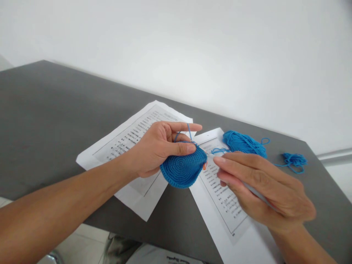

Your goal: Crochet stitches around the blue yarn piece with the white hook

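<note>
A round blue crochet piece [183,168] is pinched between the thumb and fingers of my left hand [162,145]. Its index finger points out to the right, with a strand of blue yarn [189,132] looped over it. My right hand [261,185] is closed around a crochet hook [210,154], whose tip meets the right edge of the piece. Most of the hook's handle is hidden by the fingers. A small orange marker [204,165] hangs at that same edge.
Printed sheets lie under my hands, a left sheet [129,135] and a right sheet [217,205], on the dark grey table [68,106]. A blue yarn skein [244,143] and a smaller yarn bundle [294,160] rest to the right. Behind the table stands a white wall [192,55].
</note>
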`<act>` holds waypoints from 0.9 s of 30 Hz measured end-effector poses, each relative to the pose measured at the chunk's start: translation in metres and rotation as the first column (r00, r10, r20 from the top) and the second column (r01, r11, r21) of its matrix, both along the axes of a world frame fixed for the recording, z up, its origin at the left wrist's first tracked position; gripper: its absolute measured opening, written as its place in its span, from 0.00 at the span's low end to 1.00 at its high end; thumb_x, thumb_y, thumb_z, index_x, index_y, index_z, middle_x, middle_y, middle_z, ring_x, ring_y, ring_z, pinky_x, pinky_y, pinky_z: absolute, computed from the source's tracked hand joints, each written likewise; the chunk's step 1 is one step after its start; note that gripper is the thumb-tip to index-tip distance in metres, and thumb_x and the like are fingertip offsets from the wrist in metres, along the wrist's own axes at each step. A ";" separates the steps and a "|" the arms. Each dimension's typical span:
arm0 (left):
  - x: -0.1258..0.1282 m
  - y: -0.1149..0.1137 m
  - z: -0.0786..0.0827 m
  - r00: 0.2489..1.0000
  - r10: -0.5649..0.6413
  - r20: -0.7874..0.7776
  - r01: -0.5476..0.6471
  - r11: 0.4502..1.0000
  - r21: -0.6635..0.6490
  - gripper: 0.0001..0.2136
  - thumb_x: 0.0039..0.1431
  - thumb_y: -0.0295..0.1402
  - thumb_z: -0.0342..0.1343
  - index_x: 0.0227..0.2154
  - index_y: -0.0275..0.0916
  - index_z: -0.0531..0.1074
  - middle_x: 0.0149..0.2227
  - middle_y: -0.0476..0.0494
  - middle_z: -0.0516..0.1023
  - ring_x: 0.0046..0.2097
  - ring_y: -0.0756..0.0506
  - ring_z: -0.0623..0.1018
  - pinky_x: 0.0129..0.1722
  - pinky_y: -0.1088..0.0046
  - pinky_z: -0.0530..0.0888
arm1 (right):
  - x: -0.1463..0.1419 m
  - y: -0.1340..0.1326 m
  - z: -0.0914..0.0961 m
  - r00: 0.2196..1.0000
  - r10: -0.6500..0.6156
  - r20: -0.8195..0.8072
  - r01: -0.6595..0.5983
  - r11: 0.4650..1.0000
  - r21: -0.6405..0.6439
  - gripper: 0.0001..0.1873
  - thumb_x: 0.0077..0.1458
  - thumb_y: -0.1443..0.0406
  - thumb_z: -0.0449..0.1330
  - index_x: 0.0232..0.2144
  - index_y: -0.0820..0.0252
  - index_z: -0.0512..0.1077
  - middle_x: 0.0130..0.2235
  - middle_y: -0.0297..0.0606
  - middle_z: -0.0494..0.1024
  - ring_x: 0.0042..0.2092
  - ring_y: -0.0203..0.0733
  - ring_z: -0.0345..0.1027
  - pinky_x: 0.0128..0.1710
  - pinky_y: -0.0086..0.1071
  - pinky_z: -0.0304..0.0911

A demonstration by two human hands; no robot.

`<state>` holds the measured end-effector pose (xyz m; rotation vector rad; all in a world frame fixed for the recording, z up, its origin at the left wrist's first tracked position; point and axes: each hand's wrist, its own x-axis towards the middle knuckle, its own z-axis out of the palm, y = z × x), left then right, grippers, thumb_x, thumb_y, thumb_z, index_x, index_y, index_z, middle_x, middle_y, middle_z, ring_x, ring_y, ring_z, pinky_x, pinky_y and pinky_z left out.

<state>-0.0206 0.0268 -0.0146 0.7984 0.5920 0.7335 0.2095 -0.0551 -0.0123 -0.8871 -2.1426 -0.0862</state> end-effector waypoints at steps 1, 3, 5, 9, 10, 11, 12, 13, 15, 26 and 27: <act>0.000 0.000 0.000 1.000 -0.004 0.000 0.004 1.000 -0.004 0.21 0.55 0.17 0.70 0.52 0.33 0.81 0.29 0.46 0.87 0.29 0.46 0.87 0.32 0.76 0.82 | 0.002 0.000 0.000 1.000 0.005 -0.006 -0.005 1.000 -0.012 0.38 0.62 0.74 0.71 0.70 0.44 0.71 0.45 0.38 0.89 0.39 0.47 0.86 0.37 0.39 0.85; 0.000 0.001 0.000 1.000 -0.023 -0.004 0.023 1.000 -0.010 0.19 0.56 0.16 0.69 0.51 0.33 0.81 0.28 0.46 0.87 0.29 0.46 0.87 0.31 0.76 0.81 | 0.004 0.000 0.002 1.000 0.017 -0.007 -0.017 0.999 -0.042 0.38 0.62 0.74 0.70 0.69 0.43 0.71 0.45 0.37 0.89 0.39 0.47 0.86 0.37 0.39 0.85; -0.001 0.002 0.000 0.999 -0.036 -0.025 0.036 0.999 -0.013 0.18 0.56 0.17 0.69 0.50 0.33 0.82 0.27 0.47 0.86 0.28 0.47 0.86 0.30 0.78 0.80 | 0.006 0.000 0.004 1.000 0.013 0.006 -0.012 0.998 -0.068 0.38 0.62 0.74 0.70 0.69 0.42 0.71 0.46 0.36 0.90 0.38 0.47 0.86 0.38 0.39 0.85; -0.003 0.005 -0.001 0.991 -0.056 -0.119 0.056 0.998 0.000 0.23 0.52 0.20 0.74 0.53 0.33 0.82 0.28 0.46 0.86 0.30 0.46 0.87 0.30 0.77 0.80 | 0.011 -0.003 0.007 0.998 -0.009 0.065 0.012 0.999 -0.053 0.36 0.62 0.75 0.70 0.68 0.43 0.74 0.44 0.38 0.90 0.38 0.49 0.88 0.39 0.39 0.86; -0.004 0.006 -0.001 0.988 -0.063 -0.138 0.064 0.998 0.005 0.25 0.51 0.21 0.75 0.53 0.33 0.81 0.29 0.45 0.87 0.30 0.45 0.87 0.31 0.77 0.80 | 0.012 -0.004 0.008 0.996 -0.004 0.091 0.008 0.999 -0.047 0.34 0.63 0.75 0.69 0.67 0.45 0.74 0.45 0.39 0.90 0.39 0.49 0.88 0.40 0.39 0.86; -0.004 0.006 -0.002 0.986 -0.070 -0.152 0.072 0.997 0.008 0.26 0.50 0.21 0.75 0.54 0.32 0.81 0.29 0.45 0.87 0.31 0.45 0.87 0.31 0.76 0.80 | 0.013 -0.005 0.008 0.993 -0.001 0.117 0.007 0.999 -0.046 0.33 0.64 0.75 0.68 0.67 0.47 0.74 0.45 0.39 0.90 0.39 0.48 0.88 0.41 0.39 0.86; -0.005 0.007 -0.002 0.985 -0.076 -0.158 0.078 0.997 0.011 0.26 0.50 0.21 0.75 0.54 0.32 0.81 0.29 0.44 0.87 0.31 0.44 0.87 0.31 0.75 0.81 | 0.015 -0.006 0.009 0.990 -0.002 0.141 0.008 0.999 -0.043 0.33 0.64 0.75 0.68 0.68 0.48 0.74 0.45 0.40 0.90 0.39 0.48 0.88 0.42 0.40 0.86; -0.005 0.007 -0.002 0.984 -0.081 -0.157 0.085 0.996 0.014 0.25 0.51 0.21 0.74 0.54 0.32 0.81 0.28 0.44 0.87 0.30 0.44 0.87 0.31 0.75 0.81 | 0.015 -0.007 0.010 0.987 0.000 0.158 0.006 0.999 -0.035 0.34 0.65 0.75 0.67 0.68 0.48 0.73 0.46 0.39 0.90 0.40 0.48 0.88 0.42 0.40 0.86; -0.005 0.008 -0.002 0.984 -0.093 -0.153 0.098 0.995 0.023 0.21 0.55 0.20 0.71 0.53 0.32 0.81 0.28 0.43 0.87 0.30 0.45 0.87 0.32 0.74 0.81 | 0.016 -0.008 0.012 0.984 0.008 0.177 -0.006 1.000 -0.008 0.36 0.65 0.76 0.66 0.70 0.46 0.70 0.44 0.37 0.90 0.38 0.48 0.87 0.39 0.40 0.86; -0.003 0.010 -0.003 0.959 -0.108 -0.261 0.137 0.986 0.097 0.14 0.54 0.21 0.70 0.45 0.34 0.86 0.30 0.39 0.89 0.30 0.45 0.87 0.33 0.74 0.82 | 0.026 -0.010 0.002 0.998 0.009 0.068 -0.002 0.994 -0.108 0.28 0.65 0.70 0.68 0.63 0.40 0.78 0.45 0.34 0.90 0.40 0.49 0.87 0.39 0.41 0.87; -0.004 0.010 -0.003 0.959 -0.108 -0.263 0.138 0.986 0.098 0.14 0.54 0.21 0.70 0.44 0.34 0.86 0.30 0.40 0.89 0.30 0.45 0.87 0.33 0.73 0.82 | 0.028 -0.011 0.002 0.998 -0.003 0.062 0.009 0.995 -0.104 0.27 0.65 0.70 0.69 0.62 0.40 0.79 0.45 0.34 0.90 0.40 0.50 0.87 0.41 0.41 0.87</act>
